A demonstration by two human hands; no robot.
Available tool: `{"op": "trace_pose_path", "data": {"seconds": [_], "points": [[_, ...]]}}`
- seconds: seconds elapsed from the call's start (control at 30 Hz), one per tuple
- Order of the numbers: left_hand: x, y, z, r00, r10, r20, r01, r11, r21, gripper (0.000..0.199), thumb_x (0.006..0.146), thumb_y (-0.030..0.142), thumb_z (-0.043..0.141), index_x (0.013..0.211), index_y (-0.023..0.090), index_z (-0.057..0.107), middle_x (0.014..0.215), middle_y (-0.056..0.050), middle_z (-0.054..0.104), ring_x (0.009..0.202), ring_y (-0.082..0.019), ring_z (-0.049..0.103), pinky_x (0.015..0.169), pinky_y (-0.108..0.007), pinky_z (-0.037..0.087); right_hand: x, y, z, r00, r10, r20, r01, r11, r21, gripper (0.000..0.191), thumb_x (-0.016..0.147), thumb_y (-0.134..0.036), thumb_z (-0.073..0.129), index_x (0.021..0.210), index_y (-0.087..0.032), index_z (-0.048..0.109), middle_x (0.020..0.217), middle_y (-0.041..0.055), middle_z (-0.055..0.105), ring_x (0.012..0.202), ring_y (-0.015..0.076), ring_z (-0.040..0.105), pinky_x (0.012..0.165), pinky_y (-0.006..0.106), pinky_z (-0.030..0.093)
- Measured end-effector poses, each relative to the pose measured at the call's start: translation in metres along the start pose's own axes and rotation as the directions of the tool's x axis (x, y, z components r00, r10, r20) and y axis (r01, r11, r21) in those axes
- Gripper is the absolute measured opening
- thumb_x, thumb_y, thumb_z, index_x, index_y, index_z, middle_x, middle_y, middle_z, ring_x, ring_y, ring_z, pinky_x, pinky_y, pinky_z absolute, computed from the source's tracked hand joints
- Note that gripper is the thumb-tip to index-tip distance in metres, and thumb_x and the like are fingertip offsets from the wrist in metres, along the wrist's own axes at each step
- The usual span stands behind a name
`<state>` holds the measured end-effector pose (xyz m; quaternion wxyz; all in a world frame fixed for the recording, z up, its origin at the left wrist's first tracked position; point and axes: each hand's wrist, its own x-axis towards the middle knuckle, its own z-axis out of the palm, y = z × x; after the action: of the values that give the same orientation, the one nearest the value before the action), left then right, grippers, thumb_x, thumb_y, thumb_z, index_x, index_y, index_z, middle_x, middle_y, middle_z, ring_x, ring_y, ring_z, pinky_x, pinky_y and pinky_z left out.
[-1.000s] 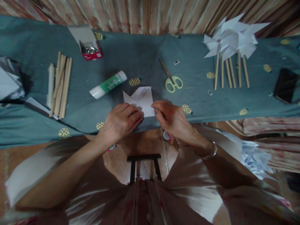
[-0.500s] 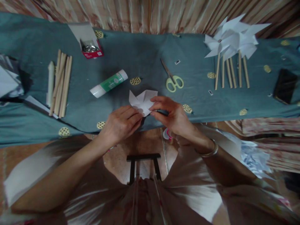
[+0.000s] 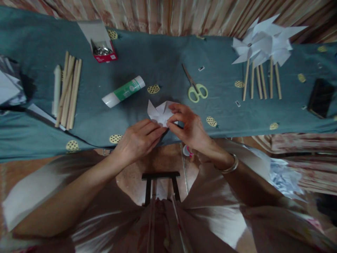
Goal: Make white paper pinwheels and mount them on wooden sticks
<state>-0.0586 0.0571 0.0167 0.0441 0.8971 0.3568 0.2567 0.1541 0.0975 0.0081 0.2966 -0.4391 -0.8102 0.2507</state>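
A small white paper pinwheel (image 3: 159, 113), with its points folded up, is held close to the table's front edge. My left hand (image 3: 140, 138) grips its lower left side, fingers closed and pressed together. From the right, my right hand (image 3: 188, 124) pinches the paper near its middle, thumb and forefinger together. Whether something small sits between those fingertips is hidden. Beyond the paper lie a green and white glue stick (image 3: 123, 92) and scissors with pale green handles (image 3: 197, 92).
Wooden sticks (image 3: 68, 93) lie at left beside a whitish stick (image 3: 57, 91). Behind them stands an open red box (image 3: 106, 56) of small metal pieces. Finished white pinwheels (image 3: 263, 45) on sticks lie at right, near a dark phone (image 3: 321, 98). Paper sheets (image 3: 10, 88) sit far left.
My right hand has shifted its fingers inward over the paper's middle, and a dark gap under its fingers no longer shows. The view has moved slightly.
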Motion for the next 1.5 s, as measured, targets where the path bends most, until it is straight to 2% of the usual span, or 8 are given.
{"op": "trace_pose_path", "data": {"seconds": [0.1, 0.3, 0.8, 0.97, 1.07, 1.17, 1.37, 1.5], "points": [[-0.002, 0.000, 0.003, 1.000, -0.012, 0.016, 0.012, 1.000, -0.004, 0.019, 0.099, 0.019, 0.053, 0.107, 0.015, 0.069, 0.096, -0.008, 0.072, 0.088, -0.020, 0.066, 0.077, -0.032, 0.058, 0.002, -0.002, 0.001, 1.000, 0.015, 0.005, -0.015, 0.999, -0.035, 0.009, 0.086, -0.022, 0.064, 0.078, -0.022, 0.069, 0.121, 0.0095, 0.068, 0.106, 0.0230, 0.066, 0.095, 0.044, 0.055], [-0.003, 0.000, 0.006, 0.998, -0.056, 0.032, 0.057, 0.998, -0.023, 0.020, 0.099, 0.019, 0.052, 0.107, 0.015, 0.070, 0.096, -0.008, 0.072, 0.087, -0.019, 0.066, 0.075, -0.032, 0.057, 0.006, -0.006, 0.003, 0.999, 0.053, 0.009, -0.052, 0.997, -0.060, 0.010, 0.085, -0.019, 0.063, 0.075, -0.022, 0.065, 0.124, 0.0101, 0.068, 0.108, 0.0241, 0.066, 0.096, 0.045, 0.056], [0.000, -0.003, 0.010, 0.997, -0.006, -0.076, 0.006, 1.000, -0.007, 0.016, 0.098, 0.017, 0.056, 0.100, 0.010, 0.070, 0.087, -0.007, 0.070, 0.078, -0.018, 0.063, 0.068, -0.029, 0.056, 0.005, -0.006, 0.007, 0.997, 0.070, -0.019, -0.071, 0.996, -0.050, 0.009, 0.083, -0.018, 0.066, 0.075, -0.022, 0.064, 0.124, 0.0089, 0.068, 0.116, 0.0260, 0.064, 0.100, 0.046, 0.053], [0.000, -0.002, 0.009, 0.999, -0.045, -0.014, 0.045, 0.999, -0.006, 0.020, 0.100, 0.020, 0.051, 0.103, 0.014, 0.070, 0.089, -0.006, 0.070, 0.081, -0.017, 0.064, 0.070, -0.029, 0.055, 0.006, -0.007, 0.005, 0.998, 0.067, 0.007, -0.066, 0.996, -0.063, 0.011, 0.084, -0.019, 0.065, 0.074, -0.022, 0.063, 0.126, 0.0102, 0.068, 0.117, 0.0263, 0.063, 0.102, 0.046, 0.052], [-0.001, -0.003, 0.010, 0.998, -0.058, -0.014, 0.058, 0.998, -0.006, 0.020, 0.101, 0.021, 0.051, 0.103, 0.016, 0.070, 0.090, -0.006, 0.070, 0.082, -0.017, 0.064, 0.070, -0.028, 0.055, 0.006, -0.007, 0.006, 0.998, 0.063, 0.008, -0.062, 0.996, -0.064, 0.011, 0.084, -0.018, 0.065, 0.074, -0.022, 0.064, 0.127, 0.0105, 0.067, 0.118, 0.0266, 0.063, 0.102, 0.046, 0.052], [-0.002, -0.003, 0.011, 0.998, -0.054, -0.038, 0.053, 0.998, -0.026, 0.019, 0.100, 0.020, 0.052, 0.104, 0.015, 0.070, 0.089, -0.006, 0.069, 0.082, -0.017, 0.064, 0.070, -0.029, 0.055, 0.006, -0.007, 0.006, 0.998, 0.060, 0.004, -0.059, 0.996, -0.063, 0.009, 0.084, -0.019, 0.065, 0.076, -0.023, 0.064, 0.125, 0.0076, 0.068, 0.118, 0.0252, 0.063, 0.103, 0.046, 0.052], [-0.001, -0.004, 0.010, 0.998, -0.046, -0.042, 0.046, 0.999, -0.017, 0.019, 0.099, 0.019, 0.053, 0.104, 0.014, 0.071, 0.088, -0.006, 0.070, 0.079, -0.017, 0.064, 0.069, -0.028, 0.055, 0.005, -0.008, -0.002, 0.999, 0.018, 0.050, -0.015, 0.998, -0.067, 0.006, 0.083, -0.019, 0.061, 0.083, -0.022, 0.066, 0.128, 0.0122, 0.067, 0.118, 0.0261, 0.064, 0.101, 0.046, 0.053], [0.000, -0.003, 0.010, 0.997, -0.022, -0.076, 0.022, 1.000, 0.004, 0.017, 0.098, 0.019, 0.055, 0.105, 0.011, 0.070, 0.087, -0.007, 0.069, 0.079, -0.017, 0.063, 0.068, -0.028, 0.056, 0.002, -0.008, -0.010, 0.993, -0.011, 0.115, 0.019, 0.997, -0.069, 0.023, 0.075, -0.013, 0.063, 0.095, -0.024, 0.065, 0.135, 0.0138, 0.063, 0.127, 0.0291, 0.060, 0.106, 0.048, 0.051]]}}
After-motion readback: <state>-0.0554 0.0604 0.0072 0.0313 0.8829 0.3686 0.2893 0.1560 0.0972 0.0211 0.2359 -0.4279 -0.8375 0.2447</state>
